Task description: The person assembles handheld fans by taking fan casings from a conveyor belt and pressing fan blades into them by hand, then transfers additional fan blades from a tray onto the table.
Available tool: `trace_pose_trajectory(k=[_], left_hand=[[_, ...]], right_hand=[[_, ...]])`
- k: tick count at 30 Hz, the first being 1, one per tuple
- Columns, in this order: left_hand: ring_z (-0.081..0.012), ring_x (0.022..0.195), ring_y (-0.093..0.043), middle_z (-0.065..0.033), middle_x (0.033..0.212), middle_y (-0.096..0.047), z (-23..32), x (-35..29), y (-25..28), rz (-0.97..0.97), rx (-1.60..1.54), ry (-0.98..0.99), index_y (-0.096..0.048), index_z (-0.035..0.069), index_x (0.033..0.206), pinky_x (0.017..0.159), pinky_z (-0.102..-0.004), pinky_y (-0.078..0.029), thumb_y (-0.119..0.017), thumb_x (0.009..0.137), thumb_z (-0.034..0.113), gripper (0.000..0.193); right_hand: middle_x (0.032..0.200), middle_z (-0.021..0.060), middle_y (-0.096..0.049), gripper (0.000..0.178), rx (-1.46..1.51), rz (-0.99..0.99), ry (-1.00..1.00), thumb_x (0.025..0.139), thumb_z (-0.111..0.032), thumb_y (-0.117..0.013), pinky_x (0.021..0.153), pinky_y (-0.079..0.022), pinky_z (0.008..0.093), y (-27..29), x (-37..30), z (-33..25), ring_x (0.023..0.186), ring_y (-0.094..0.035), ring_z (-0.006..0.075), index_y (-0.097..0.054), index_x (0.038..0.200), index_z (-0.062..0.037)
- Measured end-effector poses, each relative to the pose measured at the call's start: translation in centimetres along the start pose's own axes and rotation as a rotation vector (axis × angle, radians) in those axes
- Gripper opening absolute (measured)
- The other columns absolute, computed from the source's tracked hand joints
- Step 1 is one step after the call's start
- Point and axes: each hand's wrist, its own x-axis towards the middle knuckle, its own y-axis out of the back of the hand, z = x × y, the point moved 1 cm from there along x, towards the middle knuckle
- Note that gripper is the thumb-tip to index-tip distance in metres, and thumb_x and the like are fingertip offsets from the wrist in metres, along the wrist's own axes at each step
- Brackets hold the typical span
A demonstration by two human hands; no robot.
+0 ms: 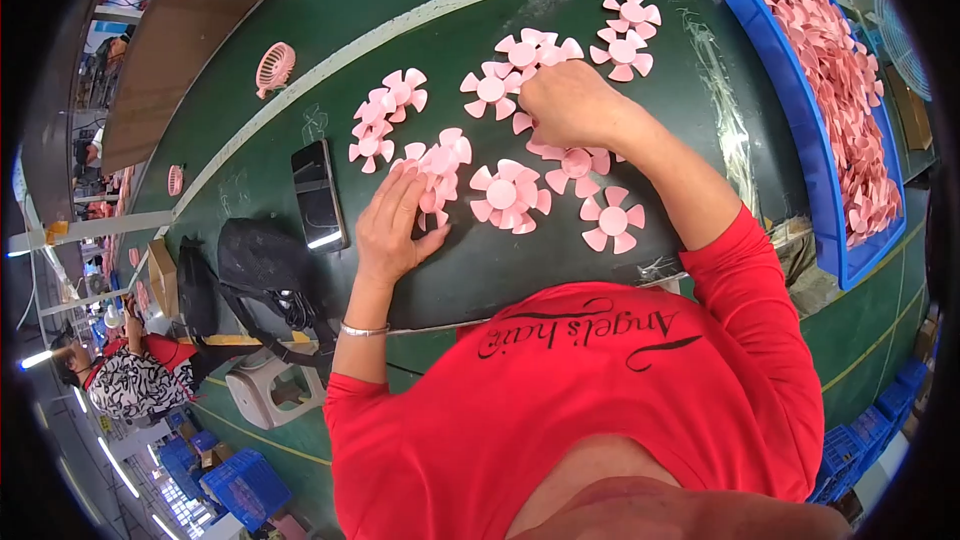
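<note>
Pink five-bladed fan blades lie in small overlapping groups on the dark green work surface. My left hand rests at a cluster of fan blades, its fingers stretched over their near side and the thumb apart. Farther out and to the right, my right hand is closed, knuckles up, on a pink fan blade that shows under its fingertips, which are partly hidden. Between the hands sits a stacked pair of fan blades. A single fan blade lies nearer me on the right.
A blue bin heaped with pink fan blades stands at the right. A black phone and a black bag lie left of my left hand. Beyond a pale strip is a round pink fan grille. Another person is far left.
</note>
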Motion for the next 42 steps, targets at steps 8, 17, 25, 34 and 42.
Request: trace_pose_trajectory(k=[8, 17, 25, 34, 42], left_hand=[[-0.0322, 0.106, -0.062, -0.0111, 0.110, -0.063, 0.2, -0.1, -0.3, 0.061, -0.017, -0.052, -0.061, 0.002, 0.107, 0.084, -0.0379, -0.053, -0.082, 0.064, 0.024, 0.053], [-0.0319, 0.096, -0.064, -0.0131, 0.104, -0.063, -0.4, 0.5, -0.2, 0.127, -0.042, -0.074, -0.061, 0.001, 0.102, 0.080, -0.0363, -0.054, -0.069, 0.073, 0.007, 0.031], [-0.0061, 0.069, -0.054, 0.0012, 0.082, -0.061, -0.3, 1.3, -0.1, 0.244, -0.808, 0.770, -0.060, -0.002, 0.099, 0.061, -0.0247, -0.046, -0.044, 0.101, 0.021, 0.028], [-0.0122, 0.073, -0.063, -0.0090, 0.090, -0.068, -0.4, 2.9, 0.5, 0.185, -0.434, 0.745, -0.066, 0.000, 0.101, 0.064, -0.0251, -0.050, -0.069, 0.084, 0.013, 0.022], [-0.0365, 0.126, -0.041, -0.0188, 0.129, -0.052, -6.5, 4.2, -2.3, 0.177, -0.221, 0.547, -0.054, 0.004, 0.126, 0.106, -0.0443, -0.032, -0.051, 0.095, 0.031, 0.041]], right_hand=[[0.062, 0.0162, -0.060, 0.007, 0.018, 0.123, 0.046, 0.061, -0.005, -0.063, 0.056, -0.046, 0.0405, -0.7, 0.2, 0.7, 0.061, -0.061, 0.0312, -0.059, 0.060, 0.0001], [0.071, 0.0146, -0.066, 0.016, 0.236, 0.466, -0.260, 0.075, -0.011, -0.058, 0.061, -0.050, 0.0410, 1.2, -0.3, 4.5, 0.066, -0.064, 0.0297, -0.067, 0.084, -0.0017], [0.073, 0.0133, -0.063, 0.011, 0.103, 0.027, 0.039, 0.069, -0.011, -0.064, 0.062, -0.047, 0.0432, -0.4, -6.2, -0.3, 0.069, -0.061, 0.0316, -0.059, 0.071, -0.0008], [0.063, 0.0054, -0.060, 0.012, 0.714, -0.102, -0.184, 0.074, -0.010, -0.065, 0.052, -0.040, 0.0294, 0.6, -6.3, 0.6, 0.054, -0.052, 0.0124, -0.061, 0.069, 0.0003], [0.086, 0.0113, -0.065, 0.026, 0.367, 0.709, -0.520, 0.078, -0.015, -0.057, 0.071, -0.051, 0.0373, 0.4, -3.1, 12.6, 0.079, -0.064, 0.0283, -0.068, 0.101, -0.0083]])
